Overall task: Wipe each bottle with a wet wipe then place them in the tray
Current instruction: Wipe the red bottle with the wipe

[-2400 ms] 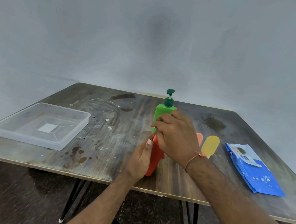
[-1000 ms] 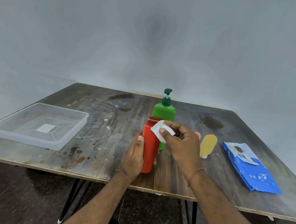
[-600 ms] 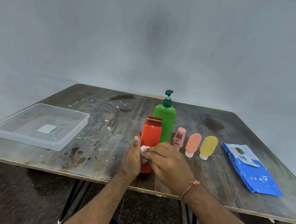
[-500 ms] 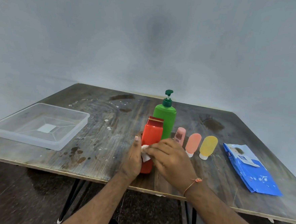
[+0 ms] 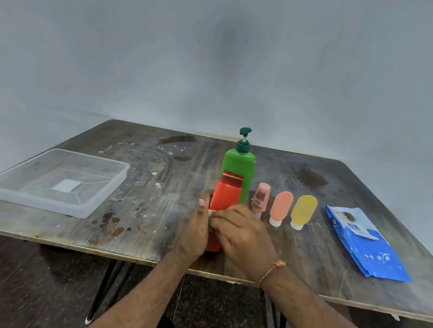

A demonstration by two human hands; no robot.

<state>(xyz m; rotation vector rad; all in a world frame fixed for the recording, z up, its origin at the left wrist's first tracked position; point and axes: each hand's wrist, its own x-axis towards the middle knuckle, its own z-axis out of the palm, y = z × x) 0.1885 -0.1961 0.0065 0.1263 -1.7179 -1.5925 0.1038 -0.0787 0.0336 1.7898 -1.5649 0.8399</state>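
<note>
I see my left hand [image 5: 197,230] gripping the red bottle [image 5: 225,200] upright near the table's [image 5: 154,231] front edge, while my right hand [image 5: 241,232] presses a barely visible white wipe [image 5: 211,211] against its front. Just behind it at 12 o'clock stands the green pump bottle [image 5: 239,170]; at 3 o'clock a pink [image 5: 261,198], a coral [image 5: 280,207] and a yellow tube [image 5: 303,211] stand cap-down, then the blue wipe pack [image 5: 366,243]. The clear tray [image 5: 55,180] sits well apart at 9 o'clock.

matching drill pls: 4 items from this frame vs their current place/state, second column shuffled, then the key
Things:
1. red bottle
2. green pump bottle
3. clear tray
4. blue wipes pack

Places/states:
A. lying flat at the table's right end
B. gripped by the left hand, right hand wiping it
C. on the table's left, no bottles in it
D. upright just behind the red bottle

Pairs: 1-B, 2-D, 3-C, 4-A
</note>
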